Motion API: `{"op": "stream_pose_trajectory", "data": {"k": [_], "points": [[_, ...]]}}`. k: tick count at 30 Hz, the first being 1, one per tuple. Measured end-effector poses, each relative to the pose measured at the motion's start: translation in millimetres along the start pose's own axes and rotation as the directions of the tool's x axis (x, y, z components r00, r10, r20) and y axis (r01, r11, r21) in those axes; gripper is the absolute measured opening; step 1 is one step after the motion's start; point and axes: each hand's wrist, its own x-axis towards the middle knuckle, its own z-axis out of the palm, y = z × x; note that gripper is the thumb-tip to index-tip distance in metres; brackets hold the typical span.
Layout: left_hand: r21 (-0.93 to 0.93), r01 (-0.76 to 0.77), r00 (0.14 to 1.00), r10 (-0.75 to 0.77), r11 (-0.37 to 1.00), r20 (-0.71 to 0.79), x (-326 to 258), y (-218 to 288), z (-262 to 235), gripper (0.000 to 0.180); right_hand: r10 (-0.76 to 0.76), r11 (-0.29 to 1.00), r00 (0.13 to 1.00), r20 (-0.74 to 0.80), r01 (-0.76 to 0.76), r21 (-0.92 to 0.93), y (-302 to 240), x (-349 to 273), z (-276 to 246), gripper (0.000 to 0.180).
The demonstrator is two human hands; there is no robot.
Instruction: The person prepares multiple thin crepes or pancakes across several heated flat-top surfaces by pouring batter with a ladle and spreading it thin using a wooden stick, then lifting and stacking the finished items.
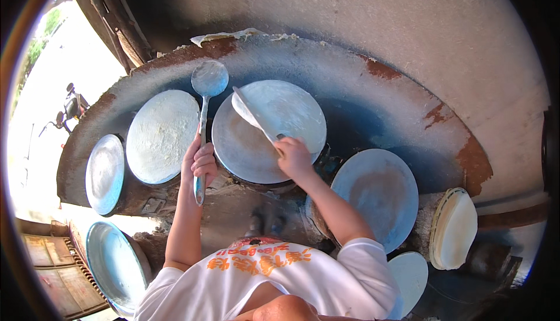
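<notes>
A person in a white shirt w/ orange lettering across the chest, at 6 o'clock, worked over a curved, blue-grey stove bench (pixel 373 96), rust-brown at its rim. A pale plastered wall rose behind at 12 o'clock; bright daylight and a parked motorbike (pixel 70 108) showed at 9 o'clock. The left hand (pixel 199 160) was closed round the handle of a metal ladle (pixel 208 82), bowl pointing to 12 o'clock. The right hand (pixel 293 156) gripped a flat spatula (pixel 254 116), its blade under a thin white crepe (pixel 286 111) on the centre round griddle (pixel 242 152). Another batter-covered griddle (pixel 162 135) sat just beside, at 9 o'clock. A bare griddle (pixel 379 195) lay at 4 o'clock, near a stack of finished crepes (pixel 455 227).
</notes>
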Motion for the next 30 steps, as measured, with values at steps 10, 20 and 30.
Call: {"op": "stream_pose_trajectory", "data": {"k": [10, 20, 30], "points": [[0.621, -0.279, 0.892, 0.438, 0.732, -0.116, 17.3, -27.9, 4.6, 0.045, -0.023, 1.000, 0.996, 0.086, 0.022, 0.013, 74.7, 38.5, -3.5, 0.035], [0.924, -0.164, 0.754, 0.648, 0.346, -0.109, 11.0, -36.3, 24.0, 0.059, -0.013, 0.998, 0.990, 0.143, 0.021, -0.055, 121.5, 60.6, -49.8, 0.031], [0.996, 0.073, 0.628, 0.773, 0.058, -0.091, -2.4, -30.0, 16.6, 0.068, -0.104, 0.947, 0.856, 0.507, -0.070, 0.313, 114.5, 70.7, -61.7, 0.035]]}}
